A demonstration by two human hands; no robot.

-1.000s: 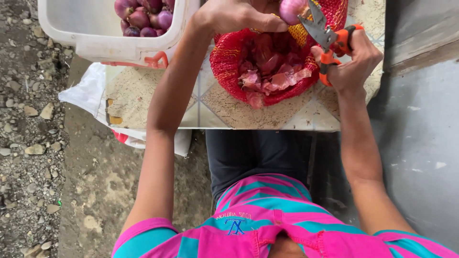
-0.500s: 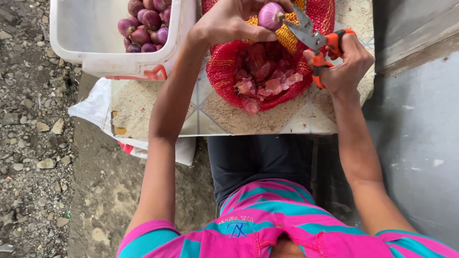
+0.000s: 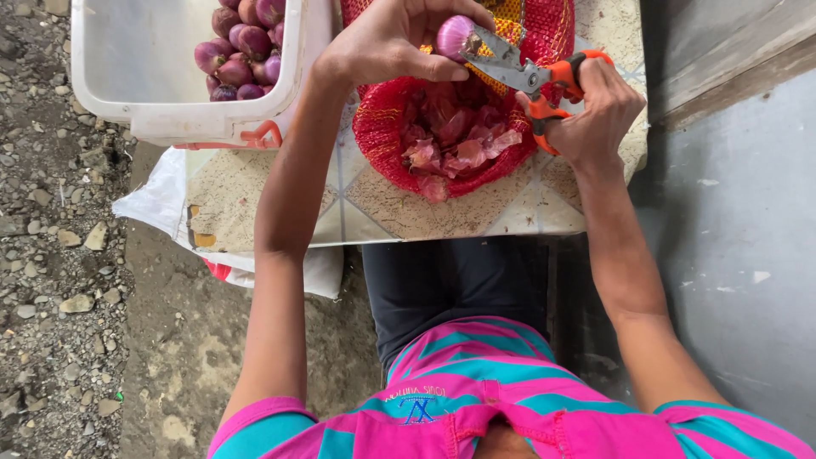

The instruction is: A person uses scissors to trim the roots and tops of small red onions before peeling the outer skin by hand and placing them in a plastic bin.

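Note:
My left hand [image 3: 399, 38] pinches a small purple shallot [image 3: 454, 36] above a red mesh bag [image 3: 382, 127]. Loose pink shallot skins [image 3: 455, 140] lie inside the bag. My right hand [image 3: 595, 110] grips orange-handled scissors [image 3: 527, 75], and their metal blades touch the shallot's end. A white plastic tub [image 3: 183, 110] at the upper left holds several peeled purple shallots [image 3: 242, 47].
The bag and tub rest on a worn tiled board [image 3: 408, 212] over my lap. A white sack [image 3: 157, 204] lies under the board at the left. Gravel ground [image 3: 51, 255] is on the left, a smooth grey floor [image 3: 731, 255] on the right.
The view has shifted, so hands, bag and tub sit lower in frame. The scissors' blades have closed in on the shallot held in my left hand.

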